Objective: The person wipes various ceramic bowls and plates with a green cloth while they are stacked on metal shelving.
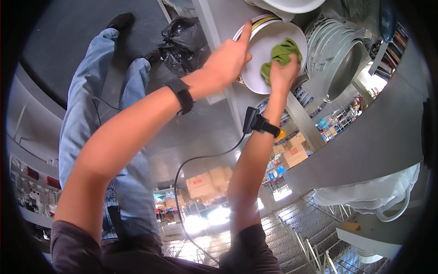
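A white, round, shallow bowl (258, 59) is tilted toward me at the edge of a grey shelf. My left hand (229, 60) grips its left rim, the index finger stretched along the edge and the other fingers curled and partly hidden. Inside the bowl, a crumpled green cloth (285, 51) is pressed against the surface by my right hand (284, 73), whose fingers are closed on it. Behind the bowl's upper left rim, other dish edges show, one yellowish (263, 22). Black bands are on both wrists, and a cable runs from the right one.
Stacked glass or clear-wrapped plates (329, 45) stand right of the bowl, beside a large tilted dish (344, 71). Another white dish (296, 3) is above. Black plastic bags (180, 48) lie on the floor left of the shelf post (214, 34). Wrapped white dishware (369, 194) sits at lower right.
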Tool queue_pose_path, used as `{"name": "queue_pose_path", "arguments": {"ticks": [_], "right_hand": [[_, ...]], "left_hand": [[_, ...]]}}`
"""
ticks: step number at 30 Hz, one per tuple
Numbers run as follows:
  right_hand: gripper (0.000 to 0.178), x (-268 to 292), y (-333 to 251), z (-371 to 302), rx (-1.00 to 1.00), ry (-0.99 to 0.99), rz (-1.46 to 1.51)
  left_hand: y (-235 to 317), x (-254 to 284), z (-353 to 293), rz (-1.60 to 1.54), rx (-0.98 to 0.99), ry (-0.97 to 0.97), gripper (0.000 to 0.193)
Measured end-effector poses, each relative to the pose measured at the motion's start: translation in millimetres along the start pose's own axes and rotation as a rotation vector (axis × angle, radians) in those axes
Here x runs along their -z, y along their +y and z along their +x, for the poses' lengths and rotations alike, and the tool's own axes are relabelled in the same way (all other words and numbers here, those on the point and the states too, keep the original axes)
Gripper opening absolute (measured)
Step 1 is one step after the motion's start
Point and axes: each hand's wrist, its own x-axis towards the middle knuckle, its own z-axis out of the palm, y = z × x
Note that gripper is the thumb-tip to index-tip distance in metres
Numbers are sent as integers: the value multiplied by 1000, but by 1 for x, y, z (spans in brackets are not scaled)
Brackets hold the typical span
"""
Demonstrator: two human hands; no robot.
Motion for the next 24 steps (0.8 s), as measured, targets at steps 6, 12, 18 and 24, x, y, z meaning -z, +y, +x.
{"name": "queue_pose_path", "arguments": {"ticks": [6,12,18,24], "right_hand": [[35,5,-6,22,-5,-27,60],[33,42,-23,-37,-242,-509,-32],[33,5,-36,-36,-110,-510,521],[38,-3,-35,44,158,-202,246]], "left_hand": [[-4,-7,4,54,-41,-11,74],[-9,-4,9,100,-121,44,80],[-4,4,5,87,-71,-31,80],[6,10,6,18,-44,-86,78]]}}
